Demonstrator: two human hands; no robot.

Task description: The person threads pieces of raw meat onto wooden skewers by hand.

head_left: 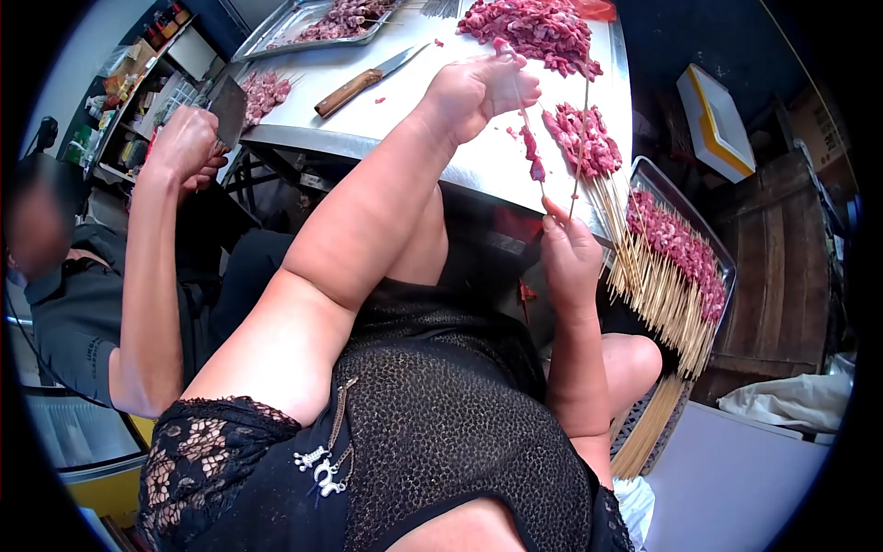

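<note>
My left hand (474, 92) is over the table, its fingertips pinching a small piece of raw meat (502, 46) near the big meat pile (533, 32). Below it, my right hand (567, 247) holds the lower end of a thin wooden skewer (541, 184) at the table's front edge. Several dark red pieces are threaded along that skewer. A second stick (581, 138) also rises from my right hand, and its upper end lies near the pile. Finished-looking skewers of meat (585, 138) lie on the table just right of these sticks.
A wooden-handled knife (354, 90) lies on the metal table (395, 115). Trays of meat skewers stand at the back (276, 41) and right (728, 276). At left, a co-worker's hand (187, 143) holds a cleaver (227, 110). A white-and-yellow box (717, 120) stands at the upper right.
</note>
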